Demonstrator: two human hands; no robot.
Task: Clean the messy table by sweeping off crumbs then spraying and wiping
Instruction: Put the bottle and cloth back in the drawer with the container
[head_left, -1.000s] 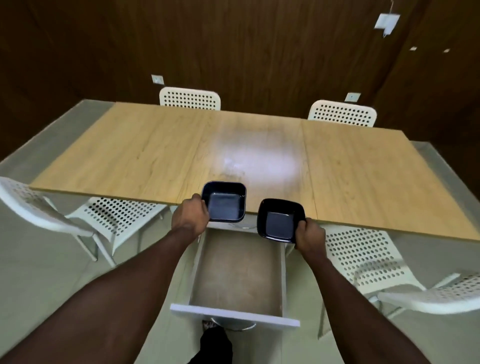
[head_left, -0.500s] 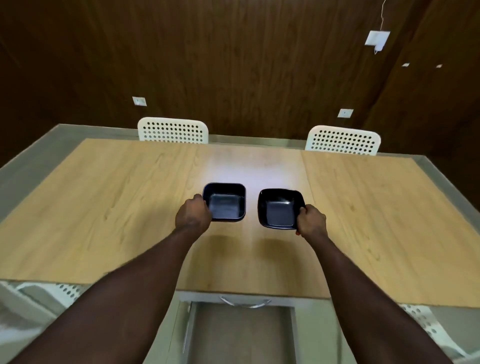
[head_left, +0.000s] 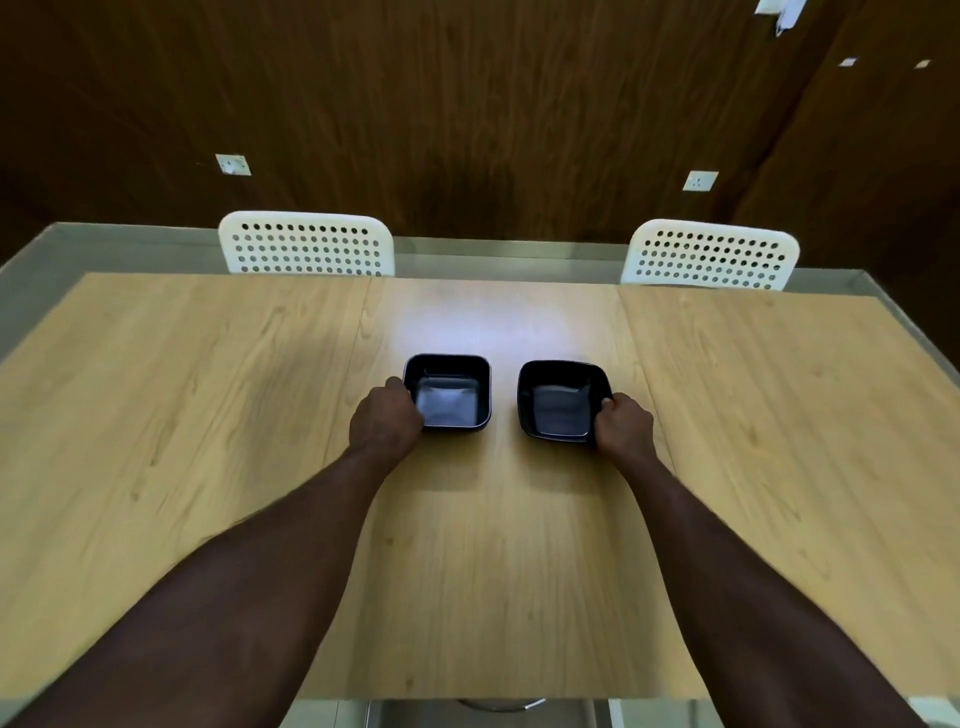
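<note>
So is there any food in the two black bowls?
No, both the left bowl and the right bowl show only bare dark insides.

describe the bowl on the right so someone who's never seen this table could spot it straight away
On the long wooden table, two square black bowls sit side by side in the middle panel. The right bowl is the one held at its right edge by the right hand; unlike its level neighbour, it sits slightly skewed.

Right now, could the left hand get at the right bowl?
Probably yes. The left hand grips the left bowl, so it must let go first; the right bowl sits just beside it, only the right hand on its far edge.
</note>
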